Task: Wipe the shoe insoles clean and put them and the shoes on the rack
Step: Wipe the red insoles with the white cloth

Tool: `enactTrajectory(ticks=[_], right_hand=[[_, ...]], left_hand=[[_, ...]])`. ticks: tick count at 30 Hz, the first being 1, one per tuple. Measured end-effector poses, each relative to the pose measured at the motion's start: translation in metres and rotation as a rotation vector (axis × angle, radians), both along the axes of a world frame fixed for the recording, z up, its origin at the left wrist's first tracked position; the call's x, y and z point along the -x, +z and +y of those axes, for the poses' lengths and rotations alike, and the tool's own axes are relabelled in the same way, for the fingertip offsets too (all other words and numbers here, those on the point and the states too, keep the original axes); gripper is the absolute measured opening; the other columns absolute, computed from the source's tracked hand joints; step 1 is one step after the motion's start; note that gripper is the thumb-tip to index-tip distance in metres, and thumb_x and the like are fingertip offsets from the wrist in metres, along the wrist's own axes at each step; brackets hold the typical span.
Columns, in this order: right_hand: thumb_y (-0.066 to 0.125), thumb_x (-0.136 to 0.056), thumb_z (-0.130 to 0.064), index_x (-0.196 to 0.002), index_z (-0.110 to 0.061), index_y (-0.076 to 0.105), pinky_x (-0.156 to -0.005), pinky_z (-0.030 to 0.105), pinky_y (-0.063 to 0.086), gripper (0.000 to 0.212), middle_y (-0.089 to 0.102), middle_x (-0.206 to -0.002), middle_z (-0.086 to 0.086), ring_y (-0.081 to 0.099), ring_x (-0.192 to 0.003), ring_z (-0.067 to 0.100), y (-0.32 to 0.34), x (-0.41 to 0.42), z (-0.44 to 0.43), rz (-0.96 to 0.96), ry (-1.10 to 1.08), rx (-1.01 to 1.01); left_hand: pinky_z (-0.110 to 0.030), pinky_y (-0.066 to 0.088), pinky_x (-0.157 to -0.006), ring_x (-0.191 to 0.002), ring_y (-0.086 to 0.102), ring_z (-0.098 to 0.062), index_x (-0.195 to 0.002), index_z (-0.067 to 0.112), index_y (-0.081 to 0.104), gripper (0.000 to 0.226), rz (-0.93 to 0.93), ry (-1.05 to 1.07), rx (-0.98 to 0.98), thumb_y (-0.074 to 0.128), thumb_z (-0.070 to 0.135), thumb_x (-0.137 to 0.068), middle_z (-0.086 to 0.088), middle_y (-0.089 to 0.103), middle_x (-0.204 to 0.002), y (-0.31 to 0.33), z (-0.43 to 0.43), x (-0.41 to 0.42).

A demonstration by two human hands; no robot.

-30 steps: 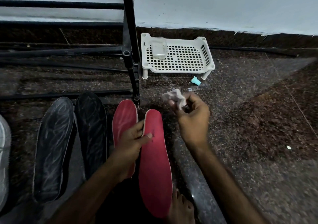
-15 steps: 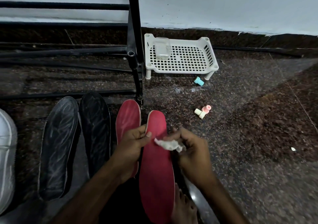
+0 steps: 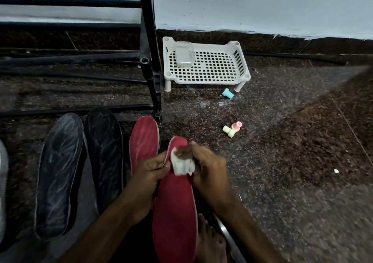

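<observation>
Insoles before rack, tray right of rack, container on tray

Dark speckled floor, pale wall

Dim, grainy light; the wall is brightest, the floor dark. The right hand blurs; edges bend.

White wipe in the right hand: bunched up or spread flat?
Bunched up. The white wipe is a crumpled wad, pinched by the right hand against the red insole that the left hand grips.
</observation>
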State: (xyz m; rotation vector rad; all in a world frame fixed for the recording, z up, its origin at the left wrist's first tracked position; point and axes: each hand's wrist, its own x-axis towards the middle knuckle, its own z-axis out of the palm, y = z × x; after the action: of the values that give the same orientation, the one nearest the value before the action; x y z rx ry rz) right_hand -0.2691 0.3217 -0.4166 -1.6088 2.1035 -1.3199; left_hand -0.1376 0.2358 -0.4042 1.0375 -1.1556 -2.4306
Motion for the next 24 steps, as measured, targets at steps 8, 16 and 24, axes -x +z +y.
enactTrajectory(ticks=[8,16,24], right_hand=[[0.066,-0.075,0.023,-0.083,-0.007,0.070,-0.078,0.033,0.056,0.031,0.075,-0.090,0.006,0.072,-0.087,0.024,0.022,0.018,0.011,-0.632,-0.058,0.044],[0.070,-0.076,0.012,-0.097,-0.005,0.072,-0.105,0.035,0.046,0.027,0.073,-0.094,0.003,0.068,-0.091,0.013,-0.001,0.011,-0.017,0.038,-0.038,-0.039],[0.071,-0.064,0.021,-0.090,-0.010,0.071,-0.088,0.037,0.055,0.041,0.074,-0.099,-0.001,0.068,-0.098,0.010,-0.009,-0.024,0.029,-0.229,0.285,-0.091]], left_hand=[[-0.026,0.058,-0.076,-0.093,0.070,-0.020,-0.128,0.012,0.062,0.037,-0.008,-0.029,-0.026,0.048,0.005,-0.094,-0.016,0.070,-0.116,-0.002,-0.005,0.002],[-0.022,0.057,-0.081,-0.110,0.067,-0.019,-0.129,0.015,0.059,0.039,0.035,-0.025,-0.004,0.041,0.000,-0.098,-0.009,0.070,-0.120,0.002,-0.007,0.005],[-0.024,0.059,-0.068,-0.085,0.072,-0.019,-0.116,0.007,0.063,0.029,-0.090,0.040,-0.044,0.042,0.000,-0.099,-0.014,0.074,-0.102,-0.009,-0.010,0.001]])
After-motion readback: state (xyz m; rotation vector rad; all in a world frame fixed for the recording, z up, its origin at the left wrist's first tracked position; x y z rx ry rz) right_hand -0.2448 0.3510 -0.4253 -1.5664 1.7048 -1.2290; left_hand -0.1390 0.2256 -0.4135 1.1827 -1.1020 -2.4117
